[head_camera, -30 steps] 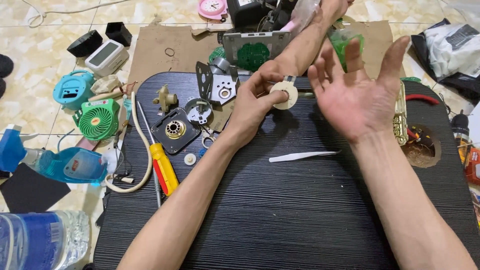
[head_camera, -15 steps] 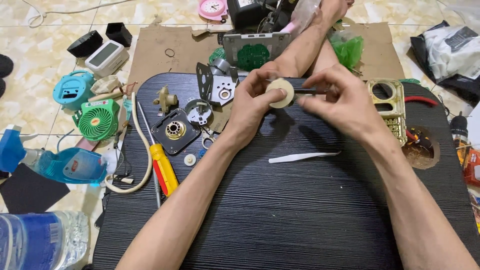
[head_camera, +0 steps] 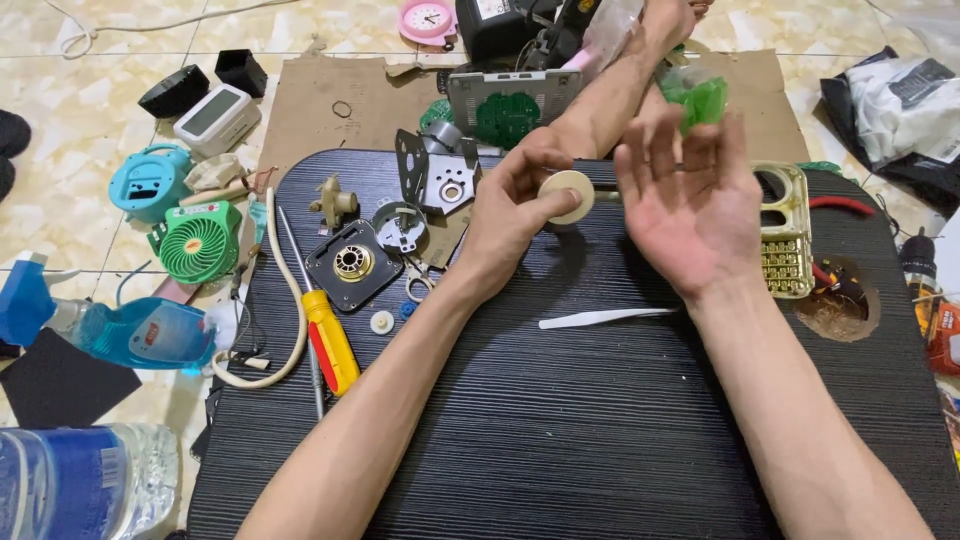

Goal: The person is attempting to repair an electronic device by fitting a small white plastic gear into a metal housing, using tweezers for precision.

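My left hand (head_camera: pixel 510 215) grips a small cream round disc (head_camera: pixel 567 196) with a thin shaft sticking out to the right, held above the black ribbed board (head_camera: pixel 560 440). My right hand (head_camera: pixel 690 205) is beside it with palm up and fingers spread, holding nothing, its fingertips close to the shaft. A white plastic strip (head_camera: pixel 605 318) lies on the board just below both hands. Metal brackets and a small motor part (head_camera: pixel 435 180) sit left of my left hand.
A yellow-handled screwdriver (head_camera: pixel 330 340), a cream cable, a black square plate with a gear (head_camera: pixel 352 265) and small gears lie at the board's left. A gold key panel (head_camera: pixel 785 235) lies at right. A green mini fan (head_camera: pixel 200 240), blue spray bottle (head_camera: pixel 140 332) and water bottle sit on the floor.
My right hand has let go of the disc's shaft and opened, palm up, moving slightly right. My left hand still holds the disc in about the same place.
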